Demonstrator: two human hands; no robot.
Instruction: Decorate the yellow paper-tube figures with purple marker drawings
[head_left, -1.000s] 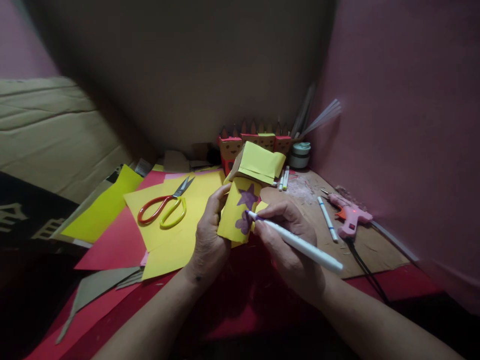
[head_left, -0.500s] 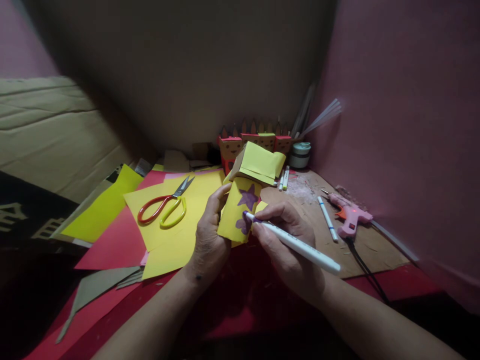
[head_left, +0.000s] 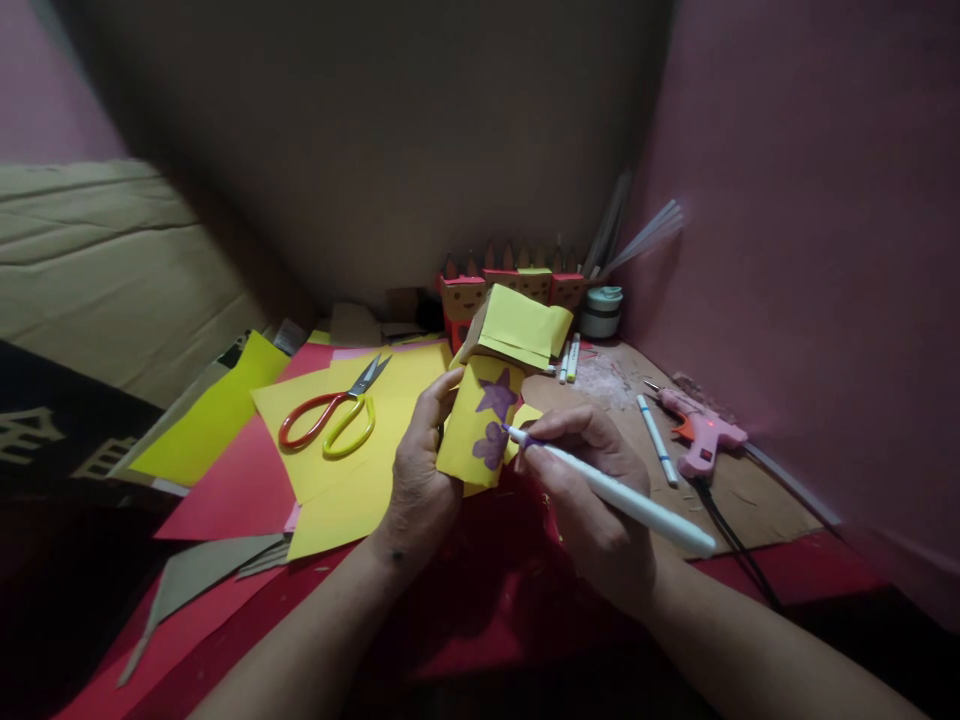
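Observation:
My left hand [head_left: 427, 460] is closed round the left side of a yellow paper-covered craft figure [head_left: 465, 425], holding it tilted above the table. A purple star and a purple flower-like shape are coloured on its front. Its upper part [head_left: 521, 325] is brown cardboard with a lighter yellow paper flap. In my right hand [head_left: 592, 490] a white marker [head_left: 626, 500] with a purple tip is pinched between thumb and fingers. The tip is at the right edge of the flower shape; I cannot tell whether it touches. My left fingertips are partly hidden behind the figure.
Scissors [head_left: 334, 412] lie on yellow paper [head_left: 337, 520] at the left. At the right, a pink glue gun [head_left: 709, 435] and a capped marker [head_left: 657, 440] rest on cardboard [head_left: 682, 520]. Several cardboard figures [head_left: 461, 297] and a lidded container [head_left: 601, 312] stand at the back.
The marker and my right hand have moved a little to the right, from the flower shape's upper part to its edge. My left hand keeps its hold on the figure.

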